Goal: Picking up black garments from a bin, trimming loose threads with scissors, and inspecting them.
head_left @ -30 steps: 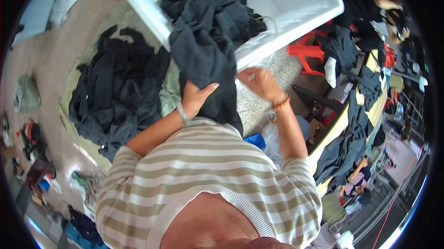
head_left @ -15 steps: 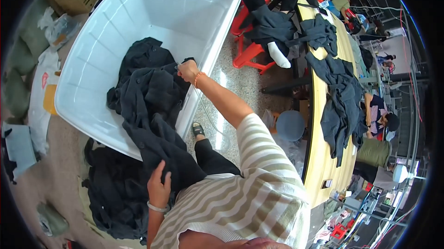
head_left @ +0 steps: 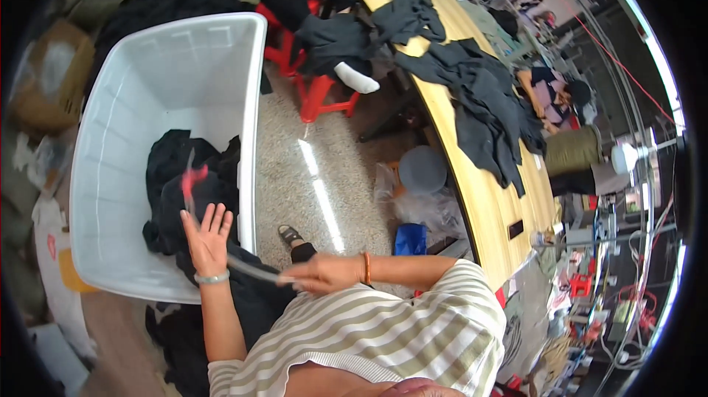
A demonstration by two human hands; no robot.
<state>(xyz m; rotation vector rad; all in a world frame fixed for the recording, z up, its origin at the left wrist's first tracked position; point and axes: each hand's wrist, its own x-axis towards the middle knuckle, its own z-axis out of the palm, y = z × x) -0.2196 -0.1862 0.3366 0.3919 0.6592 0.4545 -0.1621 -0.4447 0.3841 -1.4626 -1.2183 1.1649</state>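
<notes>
My left hand (head_left: 207,242) is open, palm showing and fingers spread, above the near end of a large white plastic tub (head_left: 254,139). Just beyond its fingertips is a small red and grey object (head_left: 194,175), too smeared to name. A pale cord (head_left: 251,269) runs from behind my left wrist to my right hand (head_left: 324,273), whose fingers are closed on it in front of my shirt. Dark garments (head_left: 193,194) lie heaped in the tub. Dark cloth (head_left: 258,286) also hangs over the tub's near edge toward my lap, beneath the cord.
To the right stands a long wooden table (head_left: 435,87) with dark garments (head_left: 487,109) and a phone (head_left: 515,229) on it. A person in black sits by red stools (head_left: 321,98) ahead. A round grey stool (head_left: 422,170) is near the table. More dark clothing (head_left: 177,345) lies below the tub.
My right hand has left the garment in the tub and come back toward my body with the cord. My left hand has risen off the cloth and spread. My view has turned rightward.
</notes>
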